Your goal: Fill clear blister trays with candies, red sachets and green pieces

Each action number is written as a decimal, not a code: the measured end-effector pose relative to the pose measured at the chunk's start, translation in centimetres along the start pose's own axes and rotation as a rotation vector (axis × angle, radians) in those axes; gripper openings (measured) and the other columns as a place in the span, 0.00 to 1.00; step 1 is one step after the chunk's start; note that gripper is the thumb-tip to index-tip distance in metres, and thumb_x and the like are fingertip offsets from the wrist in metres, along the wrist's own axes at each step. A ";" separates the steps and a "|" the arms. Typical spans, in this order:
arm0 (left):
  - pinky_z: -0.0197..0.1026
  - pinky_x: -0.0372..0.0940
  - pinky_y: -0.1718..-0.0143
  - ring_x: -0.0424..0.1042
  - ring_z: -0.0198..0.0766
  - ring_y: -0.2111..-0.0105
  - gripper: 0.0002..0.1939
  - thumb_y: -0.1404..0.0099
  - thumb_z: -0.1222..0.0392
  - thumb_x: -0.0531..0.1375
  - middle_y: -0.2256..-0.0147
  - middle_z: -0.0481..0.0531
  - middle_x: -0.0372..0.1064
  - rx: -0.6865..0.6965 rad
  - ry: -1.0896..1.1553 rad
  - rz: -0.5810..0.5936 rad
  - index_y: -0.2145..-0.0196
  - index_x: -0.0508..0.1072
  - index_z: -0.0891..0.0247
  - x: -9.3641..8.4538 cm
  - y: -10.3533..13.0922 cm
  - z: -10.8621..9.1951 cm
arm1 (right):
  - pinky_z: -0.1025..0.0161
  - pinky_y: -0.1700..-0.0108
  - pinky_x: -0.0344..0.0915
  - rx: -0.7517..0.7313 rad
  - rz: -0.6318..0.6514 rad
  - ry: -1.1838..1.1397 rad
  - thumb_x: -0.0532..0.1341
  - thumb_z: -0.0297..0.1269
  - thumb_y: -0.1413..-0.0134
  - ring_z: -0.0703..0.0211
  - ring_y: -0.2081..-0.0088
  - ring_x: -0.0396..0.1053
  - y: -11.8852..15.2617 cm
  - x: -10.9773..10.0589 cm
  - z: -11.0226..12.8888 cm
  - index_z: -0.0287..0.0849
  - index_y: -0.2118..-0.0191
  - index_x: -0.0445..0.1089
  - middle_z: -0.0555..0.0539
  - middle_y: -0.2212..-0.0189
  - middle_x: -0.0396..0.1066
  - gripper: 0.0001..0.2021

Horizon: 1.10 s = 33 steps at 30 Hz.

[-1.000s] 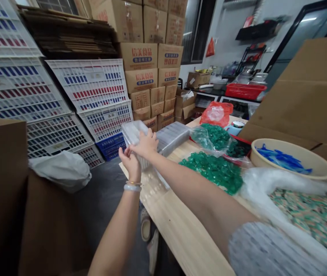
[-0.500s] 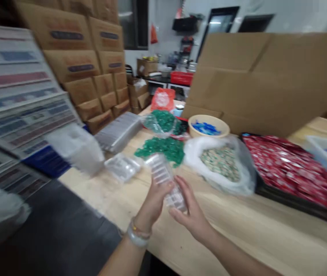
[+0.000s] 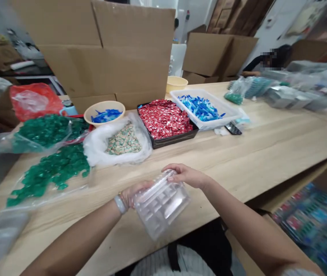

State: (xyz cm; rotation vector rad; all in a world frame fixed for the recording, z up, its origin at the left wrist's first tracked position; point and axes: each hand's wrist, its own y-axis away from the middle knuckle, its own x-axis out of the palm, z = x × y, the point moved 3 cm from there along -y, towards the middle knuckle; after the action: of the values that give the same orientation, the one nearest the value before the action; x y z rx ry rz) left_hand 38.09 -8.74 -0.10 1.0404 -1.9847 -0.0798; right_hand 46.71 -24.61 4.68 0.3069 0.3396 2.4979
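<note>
A clear plastic tray with moulded compartments point(image 3: 163, 205) is held tilted over the near edge of the wooden table point(image 3: 209, 153). My left hand point(image 3: 137, 191) grips its left side, and my right hand point(image 3: 182, 174) is closed on its upper right corner. Beyond it lie green pieces point(image 3: 54, 168) on a plastic sheet, a white bag of small patterned packets point(image 3: 125, 140) and a black tray of red packets point(image 3: 166, 120). The tray's compartments look unfilled, though motion blurs it a little.
A white basket point(image 3: 232, 113) holds blue items; a cream bowl point(image 3: 117, 105) stands farther left. Cardboard point(image 3: 134, 57) rises behind. An open box of packed sets point(image 3: 315, 218) is at lower right. A person point(image 3: 278, 59) sits at the far right.
The view has swung right, bringing the white basket and the box of packed sets into sight. The plastic in my hands now shows as an opened-out, wider tray, with my hands farther apart.
</note>
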 end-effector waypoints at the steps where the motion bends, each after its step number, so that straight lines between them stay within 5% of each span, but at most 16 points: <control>1: 0.40 0.62 0.63 0.70 0.39 0.68 0.26 0.53 0.43 0.61 0.67 0.54 0.71 -0.036 -0.010 -0.005 0.63 0.71 0.68 0.4 -0.6 -0.5 | 0.68 0.65 0.60 -0.008 -0.064 -0.048 0.67 0.37 0.65 0.67 0.70 0.65 0.6 -0.9 -0.8 0.41 0.61 0.67 0.52 0.70 0.67 0.20; 3: 0.43 0.60 0.58 0.67 0.42 0.60 0.31 0.52 0.41 0.60 0.59 0.57 0.68 -0.010 -0.125 -0.112 0.57 0.68 0.66 0.8 -1.4 -1.6 | 0.69 0.68 0.60 -0.035 -0.206 -0.099 0.67 0.38 0.66 0.68 0.71 0.64 2.1 -2.8 -2.3 0.40 0.63 0.66 0.53 0.71 0.67 0.19; 7: 0.50 0.50 0.47 0.54 0.47 0.46 0.38 0.50 0.45 0.60 0.45 0.61 0.52 0.439 -0.650 -0.731 0.45 0.56 0.63 1.3 -1.5 -3.2 | 0.71 0.76 0.55 -0.015 -0.578 -0.143 0.65 0.42 0.64 0.69 0.77 0.60 4.7 -6.6 -4.9 0.39 0.68 0.64 0.54 0.77 0.63 0.17; 9: 0.51 0.45 0.44 0.46 0.49 0.42 0.41 0.52 0.47 0.62 0.41 0.60 0.44 0.568 -0.855 -0.828 0.43 0.52 0.61 2.7 -1.9 -2.3 | 0.70 0.79 0.53 0.019 -0.714 -0.176 0.64 0.45 0.63 0.69 0.79 0.58 5.3 -7.4 -5.7 0.39 0.69 0.62 0.54 0.79 0.61 0.17; 12: 0.53 0.51 0.46 0.45 0.52 0.42 0.45 0.50 0.47 0.61 0.39 0.61 0.36 0.493 -0.763 -0.755 0.41 0.44 0.59 4.4 -3.8 0.3 | 0.68 0.77 0.58 -0.080 -0.879 -0.164 0.64 0.46 0.64 0.65 0.76 0.61 5.5 -6.8 -6.2 0.40 0.67 0.62 0.52 0.76 0.63 0.19; 15: 0.54 0.54 0.48 0.47 0.54 0.43 0.47 0.50 0.46 0.60 0.39 0.64 0.34 0.441 -0.579 -0.723 0.40 0.39 0.62 5.1 -5.9 1.6 | 0.62 0.65 0.64 -0.185 -0.926 -0.149 0.65 0.45 0.65 0.57 0.64 0.65 5.5 -4.1 -7.1 0.41 0.60 0.62 0.46 0.65 0.67 0.24; 19: 0.50 0.36 0.41 0.32 0.50 0.39 0.47 0.54 0.48 0.64 0.39 0.63 0.31 0.456 -0.768 -0.822 0.42 0.49 0.68 4.6 -6.9 0.8 | 0.60 0.57 0.62 -0.191 -0.812 -0.288 0.64 0.45 0.62 0.55 0.55 0.63 5.4 -0.8 -8.8 0.45 0.53 0.60 0.45 0.54 0.63 0.28; 23: 0.48 0.34 0.40 0.32 0.48 0.39 0.51 0.55 0.52 0.64 0.38 0.61 0.29 0.384 -0.726 -0.660 0.40 0.42 0.66 4.1 -6.9 0.7 | 0.67 0.67 0.62 -0.159 -0.720 -0.420 0.59 0.48 0.54 0.64 0.69 0.64 5.2 -1.3 -9.2 0.43 0.65 0.63 0.51 0.69 0.66 0.14; 28: 0.46 0.47 0.44 0.42 0.49 0.41 0.57 0.53 0.54 0.63 0.39 0.62 0.30 0.332 -0.413 -0.502 0.40 0.25 0.66 4.7 -7.2 1.1 | 0.67 0.68 0.61 -0.031 -0.321 -0.590 0.63 0.44 0.57 0.67 0.72 0.63 3.8 -1.9 -9.1 0.41 0.68 0.62 0.52 0.73 0.64 0.14; 33: 0.44 0.60 0.56 0.64 0.42 0.56 0.54 0.51 0.62 0.63 0.46 0.61 0.53 0.277 -0.254 -0.351 0.40 0.26 0.59 4.2 -7.3 1.2 | 0.67 0.69 0.61 -0.036 -0.232 -0.645 0.65 0.43 0.59 0.68 0.76 0.61 2.6 -1.0 -9.6 0.41 0.72 0.60 0.54 0.78 0.63 0.15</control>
State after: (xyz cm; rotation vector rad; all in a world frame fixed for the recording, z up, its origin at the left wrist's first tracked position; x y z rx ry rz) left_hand 40.75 -16.79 -1.03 1.6219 -2.0537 -0.1351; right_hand 43.38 -28.88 -3.67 0.9636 0.0569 2.0389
